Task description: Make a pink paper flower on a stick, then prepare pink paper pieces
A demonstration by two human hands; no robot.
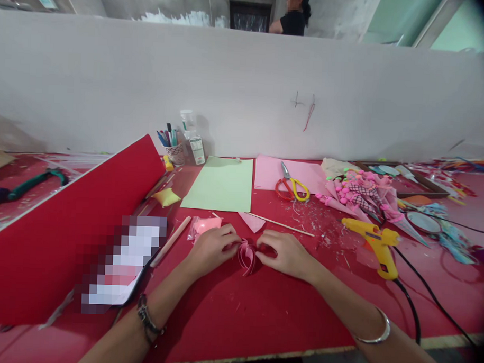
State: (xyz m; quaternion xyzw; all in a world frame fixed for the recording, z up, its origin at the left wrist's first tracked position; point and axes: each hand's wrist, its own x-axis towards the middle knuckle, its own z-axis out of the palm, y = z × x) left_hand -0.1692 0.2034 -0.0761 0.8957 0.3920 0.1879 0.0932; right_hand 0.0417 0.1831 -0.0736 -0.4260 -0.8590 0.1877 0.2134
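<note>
Between my two hands, low over the red table, is a small piece of pink paper curled into loops (247, 257). My left hand (213, 248) pinches its left side with thumb and fingertips. From the other side, my right hand (286, 252) has its thumb and fingers closed at the paper's right edge. Just beyond the fingers lies a flat pink paper cutout (252, 222), with a thin wooden stick (288, 225) close by. A small clear packet with pink contents (204, 226) rests behind my left hand.
A yellow glue gun (377, 244) with a black cable lies at right. Scissors (292, 187) rest on pink sheets (266, 172), beside a green sheet (222, 183). Pink paper cones (363, 193) are piled back right. A phone (123, 267) and red board (74, 223) stand left.
</note>
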